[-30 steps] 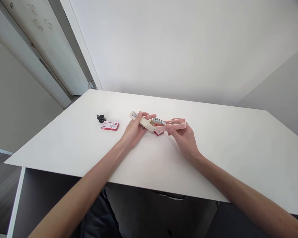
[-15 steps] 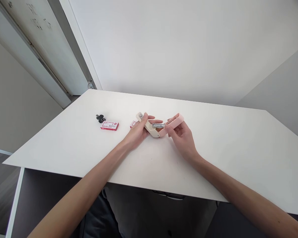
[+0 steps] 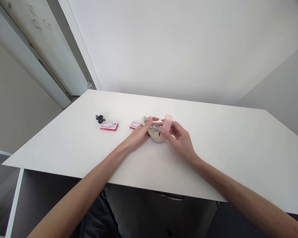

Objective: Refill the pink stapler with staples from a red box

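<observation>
Between my hands is a stapler [image 3: 155,135] with a cream base and a pink top, swung apart at its hinge. My left hand [image 3: 141,131] grips the cream base, with the thumb lying along it. My right hand [image 3: 178,138] holds the pink top [image 3: 167,122], its thumb near the silver metal staple channel [image 3: 156,127]. That channel lies slanted between the two halves. My fingers hide part of the hinge and the inside of the top.
A red and white box [image 3: 109,126] lies left of my hands. Another red and white box [image 3: 134,125] sits partly behind my left hand. A black clip-like object [image 3: 100,118] rests at the far left of the white table [image 3: 221,138].
The pink top has swung toward the cream base, and my right hand has moved left with it. The stapler's two halves now stand closer together.
</observation>
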### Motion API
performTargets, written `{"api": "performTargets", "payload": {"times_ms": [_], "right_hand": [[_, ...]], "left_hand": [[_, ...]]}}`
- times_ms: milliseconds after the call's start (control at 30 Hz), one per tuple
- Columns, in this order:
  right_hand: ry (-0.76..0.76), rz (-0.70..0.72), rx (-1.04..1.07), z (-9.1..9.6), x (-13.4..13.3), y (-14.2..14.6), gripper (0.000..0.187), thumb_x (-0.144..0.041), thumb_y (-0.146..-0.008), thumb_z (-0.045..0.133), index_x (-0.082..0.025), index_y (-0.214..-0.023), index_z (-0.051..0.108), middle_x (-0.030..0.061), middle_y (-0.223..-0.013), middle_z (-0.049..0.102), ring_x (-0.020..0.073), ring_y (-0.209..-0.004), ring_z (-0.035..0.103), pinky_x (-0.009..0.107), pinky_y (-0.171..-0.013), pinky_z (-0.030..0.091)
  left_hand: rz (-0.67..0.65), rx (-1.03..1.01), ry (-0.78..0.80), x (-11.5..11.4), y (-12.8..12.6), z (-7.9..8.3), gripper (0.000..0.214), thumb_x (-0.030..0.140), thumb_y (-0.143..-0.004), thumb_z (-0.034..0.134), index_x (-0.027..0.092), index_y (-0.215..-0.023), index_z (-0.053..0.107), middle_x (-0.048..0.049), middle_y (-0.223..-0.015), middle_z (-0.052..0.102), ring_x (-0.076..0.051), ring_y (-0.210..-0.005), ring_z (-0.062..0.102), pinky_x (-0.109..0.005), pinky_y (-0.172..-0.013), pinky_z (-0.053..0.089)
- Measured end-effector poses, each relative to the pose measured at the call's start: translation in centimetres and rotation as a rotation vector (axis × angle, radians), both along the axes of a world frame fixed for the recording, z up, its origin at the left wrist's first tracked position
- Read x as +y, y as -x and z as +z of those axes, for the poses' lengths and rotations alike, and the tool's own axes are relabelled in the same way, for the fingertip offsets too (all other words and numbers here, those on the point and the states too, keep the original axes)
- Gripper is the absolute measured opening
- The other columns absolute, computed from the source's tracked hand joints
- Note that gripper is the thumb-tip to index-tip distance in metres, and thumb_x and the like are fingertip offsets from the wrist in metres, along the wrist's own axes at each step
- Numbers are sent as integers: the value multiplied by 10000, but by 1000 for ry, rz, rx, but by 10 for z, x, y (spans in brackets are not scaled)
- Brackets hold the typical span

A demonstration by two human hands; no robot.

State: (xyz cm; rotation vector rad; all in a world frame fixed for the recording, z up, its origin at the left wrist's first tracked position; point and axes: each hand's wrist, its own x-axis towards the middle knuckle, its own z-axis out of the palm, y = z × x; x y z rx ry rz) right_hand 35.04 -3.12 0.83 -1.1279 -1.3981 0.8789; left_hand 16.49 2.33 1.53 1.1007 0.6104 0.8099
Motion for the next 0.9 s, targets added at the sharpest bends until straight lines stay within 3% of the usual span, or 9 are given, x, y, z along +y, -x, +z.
{"api": "performTargets", "payload": {"times_ms": [200,433,700,900], "right_hand": [[39,36,26,-2,1,-2,377,-532,-932,748,-262,-1195,730,52,-991,695,222,-865,640,414,-819,567],[-36,25,-130,-3,-1,1,322,-550,-921,752,-244,-842,692,10,-820,569,180,-741,525,359,-697,485],[-150,6,-262,-10,0,-1,244,-478,-969,704,-250,-883,704,27,-861,597,181,-727,560,359,-662,495],[-227,-16,-322,-16,-1,-1,162,-412,-980,679,-263,-929,719,32,-872,598,189,-726,577,368,-657,521]], "left_hand": [[-47,198,-165,-4,6,6,705,537,-897,815,264,-1430,443,-136,-1450,679,-304,-1347,635,-522,-1168,416],[-101,291,-229,-8,7,13,817,483,-829,882,256,-1460,414,-102,-1220,747,-314,-1212,702,-493,-1049,512],[-92,277,-272,-7,7,2,763,501,-862,846,277,-1459,428,-74,-1142,745,-300,-1180,707,-484,-1040,507],[-84,277,-338,-10,7,-1,702,480,-896,816,279,-1439,421,-82,-1198,708,-273,-1148,692,-437,-986,511]]}}
